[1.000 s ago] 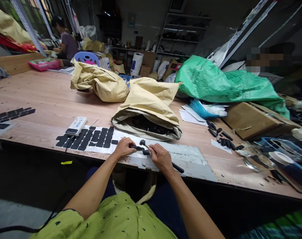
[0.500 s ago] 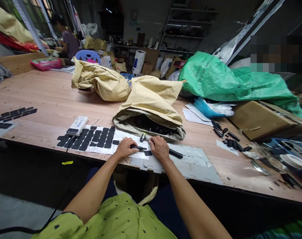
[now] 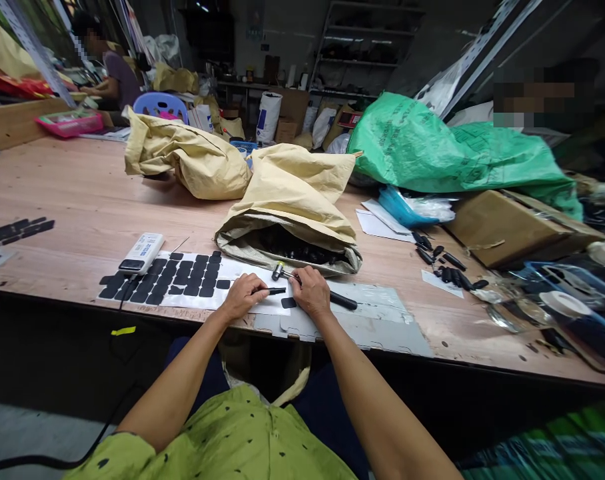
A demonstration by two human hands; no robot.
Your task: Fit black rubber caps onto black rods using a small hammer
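My left hand (image 3: 242, 295) is closed around a slim black pen-like piece (image 3: 277, 291), whose thin end points right. My right hand (image 3: 311, 291) is curled over the middle of a small hammer (image 3: 343, 302). The hammer's metal head, with a yellow-green face, shows left of my fingers, and its black grip sticks out to the right. Between my hands, a black rounded patch (image 3: 288, 303) lies on a white sheet (image 3: 252, 308). More black patches (image 3: 182, 277) sit in rows on the sheet's left part. My right fingertips are partly hidden.
An open cream sack (image 3: 292, 193) holding dark pieces lies just beyond my hands. A white device (image 3: 141, 253) with a cable rests at the left. Loose black pieces (image 3: 452, 275), a cardboard box (image 3: 512, 227) and a green sack (image 3: 412, 147) are to the right. A person (image 3: 115, 80) sits far left.
The whole view has shifted a little, so things appear slightly further left and higher. Both hands keep about the same place and hold.
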